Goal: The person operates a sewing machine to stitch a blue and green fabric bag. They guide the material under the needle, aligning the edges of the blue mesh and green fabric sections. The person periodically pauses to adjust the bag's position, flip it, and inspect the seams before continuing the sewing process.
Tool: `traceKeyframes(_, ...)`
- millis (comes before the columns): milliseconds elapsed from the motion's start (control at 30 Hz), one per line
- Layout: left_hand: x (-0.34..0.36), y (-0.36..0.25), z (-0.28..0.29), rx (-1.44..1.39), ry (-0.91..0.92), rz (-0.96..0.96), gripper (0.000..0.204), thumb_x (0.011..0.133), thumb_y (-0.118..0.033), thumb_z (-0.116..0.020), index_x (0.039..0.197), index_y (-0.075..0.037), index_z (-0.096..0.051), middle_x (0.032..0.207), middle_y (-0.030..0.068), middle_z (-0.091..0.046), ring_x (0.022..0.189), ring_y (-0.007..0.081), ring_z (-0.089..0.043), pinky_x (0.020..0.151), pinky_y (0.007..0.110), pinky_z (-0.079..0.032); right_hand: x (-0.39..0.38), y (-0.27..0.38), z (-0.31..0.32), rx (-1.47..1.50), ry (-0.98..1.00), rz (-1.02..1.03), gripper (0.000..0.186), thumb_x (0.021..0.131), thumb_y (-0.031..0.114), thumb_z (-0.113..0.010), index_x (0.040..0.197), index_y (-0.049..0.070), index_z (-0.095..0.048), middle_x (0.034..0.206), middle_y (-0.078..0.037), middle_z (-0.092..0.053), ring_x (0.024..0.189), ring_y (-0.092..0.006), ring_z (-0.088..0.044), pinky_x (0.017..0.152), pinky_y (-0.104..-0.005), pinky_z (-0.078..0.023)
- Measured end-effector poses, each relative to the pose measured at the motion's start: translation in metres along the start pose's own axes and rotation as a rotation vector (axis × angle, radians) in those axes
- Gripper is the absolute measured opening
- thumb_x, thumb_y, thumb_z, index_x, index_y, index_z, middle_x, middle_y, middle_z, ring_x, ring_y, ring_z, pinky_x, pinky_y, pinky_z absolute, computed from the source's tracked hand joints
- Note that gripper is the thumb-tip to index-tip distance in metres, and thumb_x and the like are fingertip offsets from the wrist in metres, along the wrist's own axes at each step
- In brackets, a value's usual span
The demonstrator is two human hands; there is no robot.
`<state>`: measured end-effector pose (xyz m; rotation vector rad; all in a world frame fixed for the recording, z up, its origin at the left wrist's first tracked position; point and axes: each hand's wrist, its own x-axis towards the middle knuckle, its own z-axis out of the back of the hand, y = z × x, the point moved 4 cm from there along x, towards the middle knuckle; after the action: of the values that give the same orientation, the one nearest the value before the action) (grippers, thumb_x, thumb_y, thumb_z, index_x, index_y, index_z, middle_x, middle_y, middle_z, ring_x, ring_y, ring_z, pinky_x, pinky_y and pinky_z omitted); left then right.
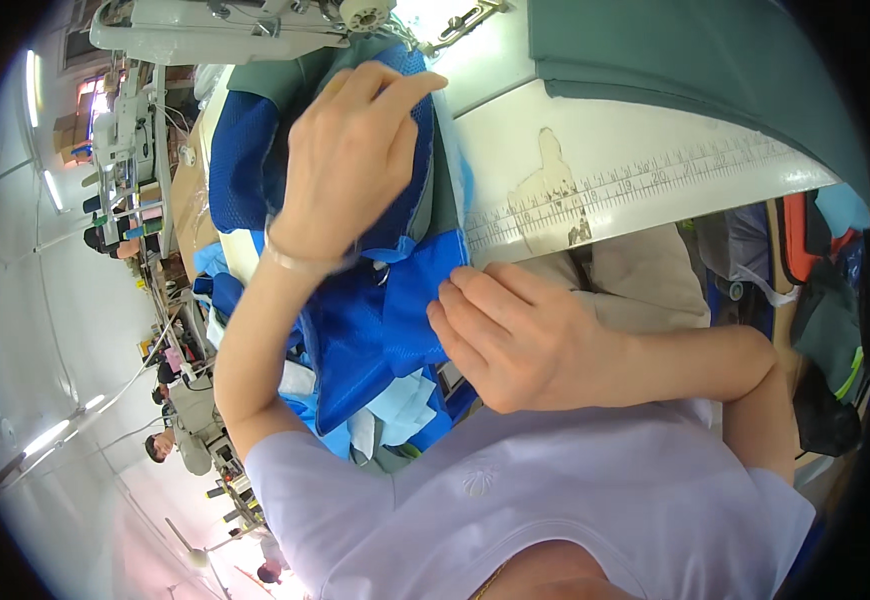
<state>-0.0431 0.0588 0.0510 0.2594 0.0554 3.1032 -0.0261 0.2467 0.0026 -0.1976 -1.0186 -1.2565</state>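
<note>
A blue mesh garment (pixel 380 320) lies over the front edge of a white sewing table (pixel 615 150) and hangs down toward my lap. My left hand (pixel 355 160) rests flat on top of the fabric, fingers pointing toward the sewing machine (pixel 245 25) at the top. My right hand (pixel 515 335) pinches the garment's right edge just below the table's edge, fingers curled on the cloth. Pale blue lining (pixel 400 405) shows under the mesh.
A ruler scale (pixel 635 185) runs along the table's front edge. A grey-green cloth (pixel 695 60) covers the table's far right. Bags and fabric (pixel 825 300) pile at the right. Other workers (pixel 170 440) sit at a row of machines at the left.
</note>
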Motion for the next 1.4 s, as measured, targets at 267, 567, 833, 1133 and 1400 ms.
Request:
traceKeyframes(267,0.013,0.000,-0.031,0.167,0.088,-0.134,0.008,0.078,-0.001,-0.061,0.080,-0.009,-0.060,0.075,0.0070,-0.052,0.076,0.0274,-0.060,0.062,0.040,-0.051,-0.008,-0.006,-0.009,-0.006,-0.055,-0.011,0.017,0.071,0.013,-0.066,0.076,-0.004,-0.065,0.081,-0.013,-0.061,0.084,-0.0258,-0.056,0.066,-0.0327,-0.045)
traceKeyframes(567,-0.024,-0.045,-0.012,0.061,0.237,-0.174,0.012,0.067,-0.003,-0.064,0.076,-0.008,-0.058,0.074,0.0052,-0.049,0.069,0.0234,-0.055,0.057,0.036,-0.047,-0.028,-0.014,-0.014,0.099,-0.090,-0.113,0.027,0.075,0.011,-0.067,0.098,-0.002,-0.071,0.105,-0.016,-0.070,0.101,-0.0285,-0.067,0.078,-0.0358,-0.056)
traceKeyframes(833,-0.042,-0.050,-0.014,-0.109,0.210,-0.051,0.025,0.068,0.003,-0.063,0.092,-0.007,-0.064,0.078,0.0071,-0.053,0.071,0.0253,-0.056,0.062,0.037,-0.049,-0.028,-0.014,-0.015,0.121,-0.082,-0.109,0.029,0.074,0.013,-0.066,0.097,-0.005,-0.071,0.103,-0.019,-0.069,0.102,-0.0294,-0.064,0.083,-0.0366,-0.054)
traceKeyframes(1133,-0.082,-0.054,-0.009,-0.427,-0.005,0.135,0.053,0.068,0.008,-0.060,0.120,0.000,-0.066,0.124,0.0184,-0.065,0.109,0.0372,-0.064,0.093,0.043,-0.053,-0.031,-0.013,-0.014,0.055,-0.025,-0.059,0.032,0.075,0.012,-0.066,0.101,-0.005,-0.070,0.107,-0.019,-0.068,0.104,-0.0303,-0.064,0.089,-0.0379,-0.053)
traceKeyframes(1400,-0.088,-0.055,-0.009,-0.225,-0.023,0.051,0.049,0.069,0.003,-0.063,0.117,0.002,-0.068,0.128,0.0151,-0.065,0.099,0.0317,-0.065,0.084,0.040,-0.054,-0.023,-0.016,-0.006,0.018,0.093,0.020,0.030,0.077,0.011,-0.067,0.103,-0.004,-0.069,0.107,-0.018,-0.067,0.104,-0.0299,-0.064,0.090,-0.0418,-0.052)
